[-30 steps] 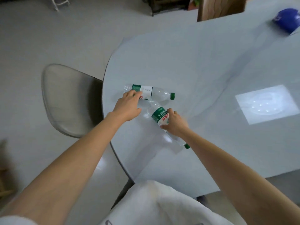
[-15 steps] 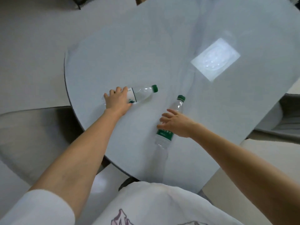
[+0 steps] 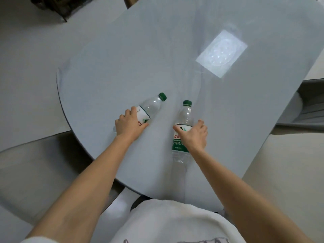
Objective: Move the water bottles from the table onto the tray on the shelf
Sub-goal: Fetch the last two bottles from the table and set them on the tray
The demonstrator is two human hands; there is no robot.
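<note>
Hands grip two clear plastic green-capped bottles over the smooth grey rounded tabletop (image 3: pixel 122 55): left hand (image 3: pixel 129 124) fingers clenched around the tilted left bottle (image 3: pixel 151 106), right hand (image 3: pixel 193 135) grasping the upright right bottle (image 3: pixel 182 137).

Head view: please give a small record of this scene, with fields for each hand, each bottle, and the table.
left hand: closed around left bottle, over its label
right hand: closed around right bottle at its label
left bottle: clear, green cap, tilted, cap pointing up-right
right bottle: clear, green cap, cap pointing away from the person
table: grey, rounded edge, bright light patch at right
tray and shelf: not in view
</note>
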